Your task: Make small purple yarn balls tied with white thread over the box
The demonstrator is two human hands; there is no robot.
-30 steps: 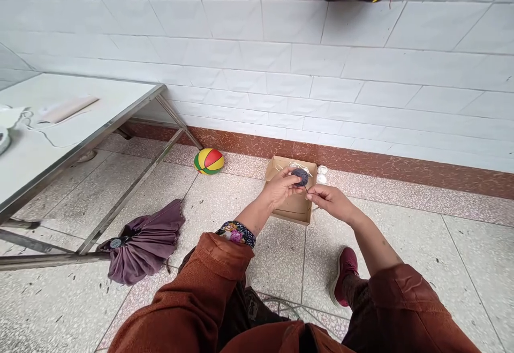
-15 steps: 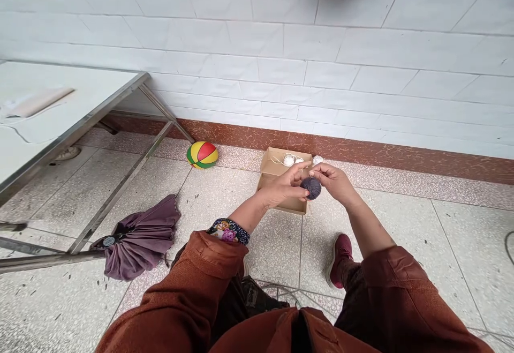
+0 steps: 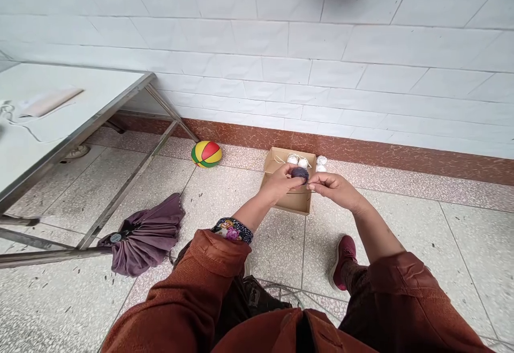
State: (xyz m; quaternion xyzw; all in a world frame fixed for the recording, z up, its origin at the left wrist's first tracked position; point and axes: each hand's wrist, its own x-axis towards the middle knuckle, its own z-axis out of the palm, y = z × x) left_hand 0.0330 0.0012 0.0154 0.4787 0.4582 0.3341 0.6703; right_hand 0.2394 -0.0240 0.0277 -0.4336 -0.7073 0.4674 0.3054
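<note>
My left hand (image 3: pixel 281 182) is closed round a dark purple-grey ball of yarn (image 3: pixel 299 174), held above the cardboard box (image 3: pixel 295 203). Just to the right of the ball, my right hand (image 3: pixel 335 189) pinches with thumb and forefinger at what looks like the yarn's strand, too thin to see clearly. In the far part of the box lie white balls of yarn (image 3: pixel 292 158) with loose pale ends. More white balls (image 3: pixel 321 160) sit on the floor just outside the box's right side.
Left of the box, a red, yellow and green ball (image 3: pixel 206 154) rests by the wall. A folded purple umbrella (image 3: pixel 148 235) lies near the metal legs of a white table (image 3: pixel 100 82). The tiled wall (image 3: pixel 265 69) rises behind the box. Cables run on the floor near my feet.
My left hand has turned and carried the dark yarn ball left and slightly up. My right hand has drawn a little away from it to the right and down.
</note>
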